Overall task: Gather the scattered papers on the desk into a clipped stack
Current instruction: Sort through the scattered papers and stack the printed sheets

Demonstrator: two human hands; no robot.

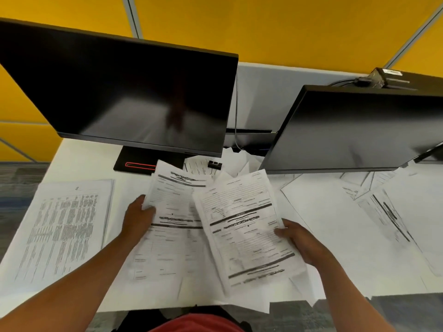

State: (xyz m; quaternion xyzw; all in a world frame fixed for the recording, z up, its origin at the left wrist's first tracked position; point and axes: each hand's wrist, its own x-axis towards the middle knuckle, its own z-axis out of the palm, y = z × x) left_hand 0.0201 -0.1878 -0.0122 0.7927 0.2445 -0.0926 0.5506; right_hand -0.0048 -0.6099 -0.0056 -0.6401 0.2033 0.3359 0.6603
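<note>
Two hands grip printed sheets above the white desk (79, 161): left hand (138, 218) pinches one sheaf (172, 202), right hand (300, 240) curls round another (242, 226), long axes running near to far. Beyond lie one black binder clip (215, 164) and two dark flat monitors (134, 92)

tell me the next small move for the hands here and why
Probably bring the two held bundles together. The left hand grips one sheaf and the right hand another, overlapping but fanned apart. Squaring them into one pile comes first; the binder clip lies untouched by the monitor stand.
</note>
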